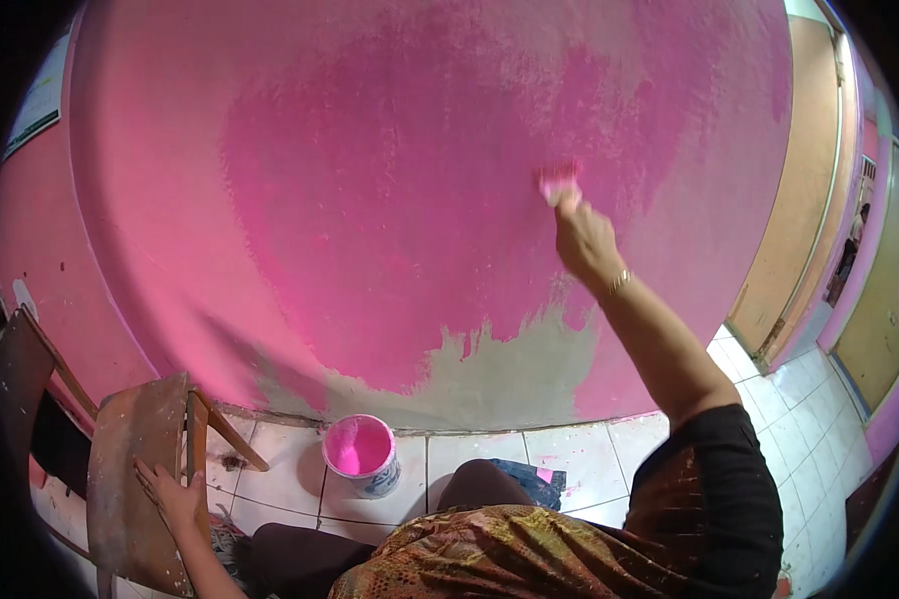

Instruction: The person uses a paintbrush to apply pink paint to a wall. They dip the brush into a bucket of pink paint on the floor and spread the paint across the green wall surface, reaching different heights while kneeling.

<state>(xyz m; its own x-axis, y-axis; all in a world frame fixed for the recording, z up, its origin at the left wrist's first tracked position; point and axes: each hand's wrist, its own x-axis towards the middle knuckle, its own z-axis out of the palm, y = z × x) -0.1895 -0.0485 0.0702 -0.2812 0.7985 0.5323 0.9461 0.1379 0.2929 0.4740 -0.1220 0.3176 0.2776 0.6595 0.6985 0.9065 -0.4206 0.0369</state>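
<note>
My right hand [586, 238] is closed round the handle of a paintbrush [559, 180], its pink-coated bristles up against the wall [400, 180]. Darker, fresh-looking pink covers the wall's middle, with lighter pink around it and a bare grey patch low down. On the left, my left hand [171, 496] rests flat with fingers spread on the seat of a brown wooden chair [135, 439]. A white bucket [375, 479] of bright pink paint stands on the floor between the chair and my knees.
White floor tiles [466, 452] run along the wall's foot. A dark blue crumpled packet or cloth [519, 481] with pink stains lies beside my knee. To the right is a tan door [794, 190] with a tiled passage beyond. Another dark chair back [20, 369] stands far left.
</note>
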